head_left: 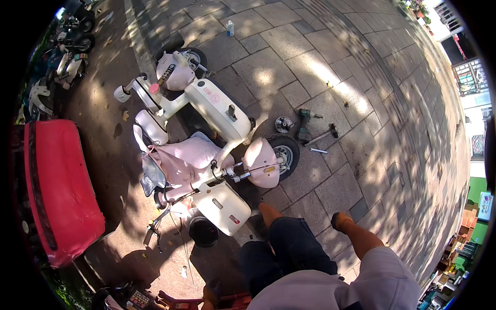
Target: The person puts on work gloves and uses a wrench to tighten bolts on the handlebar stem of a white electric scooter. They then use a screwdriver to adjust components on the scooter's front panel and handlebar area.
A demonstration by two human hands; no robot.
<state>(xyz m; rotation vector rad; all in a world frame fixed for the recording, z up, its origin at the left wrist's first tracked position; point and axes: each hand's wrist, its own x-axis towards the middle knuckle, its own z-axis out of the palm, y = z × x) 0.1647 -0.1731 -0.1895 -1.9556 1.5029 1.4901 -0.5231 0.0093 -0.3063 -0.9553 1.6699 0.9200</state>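
A pale pink and white scooter [219, 111] lies on its side on the paving in front of me. Its wheel [285, 156] with a pink fender [262, 163] points toward the right. My right hand [341, 222], in a dark glove, hangs out over the paving, right of my knees; its fingers are too dark to read. Low at the left, my left hand [212, 291], also dark-gloved, is beside a red edge [235, 301], its fingers unclear. Past the wheel lie a round metal hub part [284, 124], a green cordless driver [305, 125] and a hammer [325, 134].
A small white stick-like item [319, 151] lies near the hammer. A spray can [230, 28] stands farther off. Beside the handlebar [150, 235] is a round black container [203, 232]. A large red body [64, 191] occupies the left, with parked motorbikes [67, 67] beyond.
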